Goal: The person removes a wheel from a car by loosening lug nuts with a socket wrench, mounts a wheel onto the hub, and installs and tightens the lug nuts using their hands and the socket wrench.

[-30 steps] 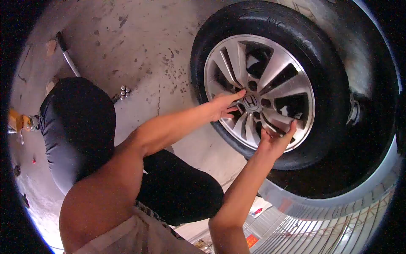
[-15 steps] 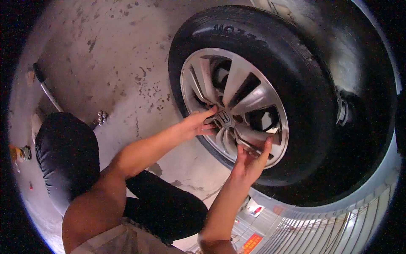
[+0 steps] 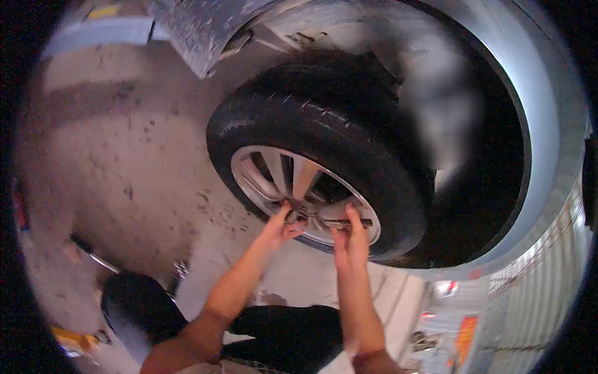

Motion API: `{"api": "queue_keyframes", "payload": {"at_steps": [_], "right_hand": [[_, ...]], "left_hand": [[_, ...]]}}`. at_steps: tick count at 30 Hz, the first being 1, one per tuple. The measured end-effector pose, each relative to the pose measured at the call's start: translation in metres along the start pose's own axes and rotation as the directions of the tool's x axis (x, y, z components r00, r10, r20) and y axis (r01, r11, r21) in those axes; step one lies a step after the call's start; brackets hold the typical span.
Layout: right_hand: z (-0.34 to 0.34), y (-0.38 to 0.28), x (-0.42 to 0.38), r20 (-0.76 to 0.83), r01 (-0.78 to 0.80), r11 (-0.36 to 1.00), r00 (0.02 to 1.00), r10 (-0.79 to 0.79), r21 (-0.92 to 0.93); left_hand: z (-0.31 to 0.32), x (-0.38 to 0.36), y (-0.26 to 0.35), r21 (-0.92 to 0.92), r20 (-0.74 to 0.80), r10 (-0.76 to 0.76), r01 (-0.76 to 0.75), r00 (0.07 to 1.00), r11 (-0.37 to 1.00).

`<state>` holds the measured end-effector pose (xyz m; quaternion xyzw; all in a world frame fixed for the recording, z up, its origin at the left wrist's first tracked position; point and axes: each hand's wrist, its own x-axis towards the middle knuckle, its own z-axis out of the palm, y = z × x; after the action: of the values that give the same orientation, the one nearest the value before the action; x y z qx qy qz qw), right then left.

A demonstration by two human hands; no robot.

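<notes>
A car wheel, with a black tire and silver spoked rim, stands tilted in the wheel well. My left hand grips a spoke near the hub, its thumb in front and its fingers lower down. My right hand holds another spoke near the rim's edge, thumb on the face and fingers curled at the gap. The hub is partly covered by my left hand, and the back of the wheel is hidden.
The light fender arches over the dark wheel well. On the floor at left lie a cluster of small metal pieces, apparently lug nuts, and a black-handled bar. A yellow object lies lower left, beside my knee.
The view has shifted upward, showing more of the wheel well and fender, and the wheel appears lower and more foreshortened. Both hands still hold the spokes.
</notes>
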<state>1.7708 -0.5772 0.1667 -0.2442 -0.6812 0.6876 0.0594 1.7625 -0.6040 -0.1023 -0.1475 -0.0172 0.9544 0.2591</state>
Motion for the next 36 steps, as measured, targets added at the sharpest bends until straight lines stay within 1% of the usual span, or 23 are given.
{"api": "queue_keyframes", "payload": {"at_steps": [5,6,7,8,9,10,11,12,14,17,19,21,23,25,27,28,29,31,32,33,34,35,36], "right_hand": [[0.005,-0.001,-0.008,0.043,0.01,0.993,0.999,-0.016,0.119],[0.005,0.002,-0.007,-0.01,-0.045,0.988,0.999,0.047,0.15],[0.01,0.002,-0.011,-0.029,-0.043,0.973,0.998,0.051,0.226],[0.017,-0.005,-0.014,-0.023,-0.096,0.974,0.994,0.103,0.203],[0.021,-0.014,-0.017,-0.008,-0.154,0.973,0.987,0.157,0.17],[0.013,0.002,-0.003,0.053,-0.157,0.972,0.987,0.15,0.175],[0.02,-0.008,-0.011,0.041,-0.158,0.961,0.987,0.152,0.227],[0.03,-0.018,-0.022,-0.093,-0.192,0.959,0.972,0.215,0.21],[0.047,-0.04,-0.038,-0.229,-0.244,0.937,0.925,0.302,0.25],[0.065,-0.059,-0.055,-0.146,-0.454,0.641,0.735,0.662,0.619],[0.078,-0.048,-0.047,-0.083,-0.357,0.502,0.746,0.661,0.788],[0.084,-0.052,-0.044,0.265,-0.312,-0.051,0.699,0.665,0.949],[0.094,-0.066,-0.04,0.241,-0.258,-0.08,0.683,0.689,0.963],[0.109,-0.095,-0.036,0.074,0.031,-0.222,0.891,0.448,0.974],[0.124,-0.073,-0.033,-0.014,0.145,-0.292,0.913,0.407,0.945],[0.12,-0.075,-0.03,0.089,0.104,-0.33,0.85,0.518,0.938],[0.12,-0.09,-0.04,0.047,0.105,-0.234,0.825,0.563,0.966],[0.15,-0.053,-0.022,0.085,0.108,-0.232,0.721,0.687,0.967],[0.106,-0.11,-0.045,0.242,-0.16,-0.183,0.56,0.792,0.97],[0.116,-0.102,-0.037,0.183,-0.242,-0.06,0.527,0.83,0.968],[0.127,-0.092,-0.03,0.123,-0.332,0.055,0.49,0.863,0.942],[0.134,-0.062,-0.029,-0.08,-0.3,0.293,0.562,0.823,0.908],[0.15,-0.034,-0.024,-0.068,-0.388,0.442,0.685,0.726,0.809]], "left_hand": [[0.038,-0.055,0.032,0.135,-0.119,-0.039,0.055,0.992,0.989],[0.048,-0.063,0.041,0.317,-0.325,0.221,-0.114,0.92,0.941],[0.06,-0.071,0.049,0.513,-0.438,0.499,-0.248,0.748,0.822],[0.122,-0.103,0.058,0.736,-0.443,0.799,-0.343,0.406,0.583],[0.162,-0.132,0.074,0.775,-0.392,0.821,-0.333,0.415,0.537],[0.197,-0.154,0.085,0.869,-0.002,0.969,-0.479,0.247,0.124],[0.23,-0.175,0.093,0.778,0.389,0.921,-0.549,0.038,-0.306],[0.27,-0.195,0.105,0.774,0.434,0.899,-0.537,0.063,-0.336],[0.354,-0.206,0.132,0.464,0.874,0.321,-0.428,0.365,-0.776],[0.42,-0.175,0.138,0.227,0.756,-0.03,-0.305,0.654,-0.925],[0.429,-0.165,0.141,0.212,0.678,-0.107,-0.333,0.727,-0.919],[0.442,-0.168,0.144,0.186,0.574,-0.207,-0.372,0.793,-0.909],[0.452,-0.178,0.145,0.179,0.519,-0.179,-0.311,0.836,-0.933],[0.469,-0.187,0.142,0.083,0.391,-0.265,-0.321,0.881,-0.944],[0.476,-0.208,0.136,-0.02,0.269,-0.267,-0.272,0.926,-0.962],[0.482,-0.202,0.13,-0.084,0.185,-0.265,-0.253,0.946,-0.964],[0.491,-0.209,0.137,-0.124,0.134,-0.304,-0.288,0.943,-0.95],[0.509,-0.192,0.139,-0.048,0.008,-0.219,-0.219,0.976,-0.975],[0.521,-0.179,0.137,0.062,-0.016,-0.116,-0.115,0.993,-0.991],[0.533,-0.167,0.142,0.024,-0.052,-0.126,-0.125,0.991,-0.992],[0.538,-0.144,0.143,0.164,0.058,-0.078,-0.087,0.995,-0.983],[0.531,-0.127,0.134,0.247,0.144,-0.054,-0.089,0.988,-0.965],[0.525,-0.109,0.124,0.327,0.228,-0.03,-0.106,0.973,-0.939]]}}
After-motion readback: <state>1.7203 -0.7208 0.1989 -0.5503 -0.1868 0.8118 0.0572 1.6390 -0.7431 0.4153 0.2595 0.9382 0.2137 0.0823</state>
